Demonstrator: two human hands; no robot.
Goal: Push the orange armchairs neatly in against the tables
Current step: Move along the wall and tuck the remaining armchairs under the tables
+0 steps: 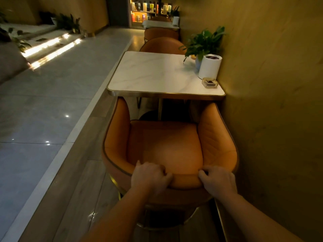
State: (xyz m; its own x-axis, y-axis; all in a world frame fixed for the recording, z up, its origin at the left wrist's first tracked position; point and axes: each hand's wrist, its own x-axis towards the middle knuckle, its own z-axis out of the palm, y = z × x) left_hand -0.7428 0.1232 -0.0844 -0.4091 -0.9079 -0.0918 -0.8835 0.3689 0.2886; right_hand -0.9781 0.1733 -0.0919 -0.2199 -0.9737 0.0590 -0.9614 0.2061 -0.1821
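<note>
The left hand (151, 177) and right hand (217, 179) grip the backrest top of the orange armchair (166, 145) side by side, fingers curled over it, probably to steer it squarely under the desk (157, 72) just ahead.

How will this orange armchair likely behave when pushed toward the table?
Probably slides rather than tips: left hand and right hand grip the low backrest of the orange armchair. Padded shell suggests moderate weight. The smooth floor likely lets it glide.
</note>
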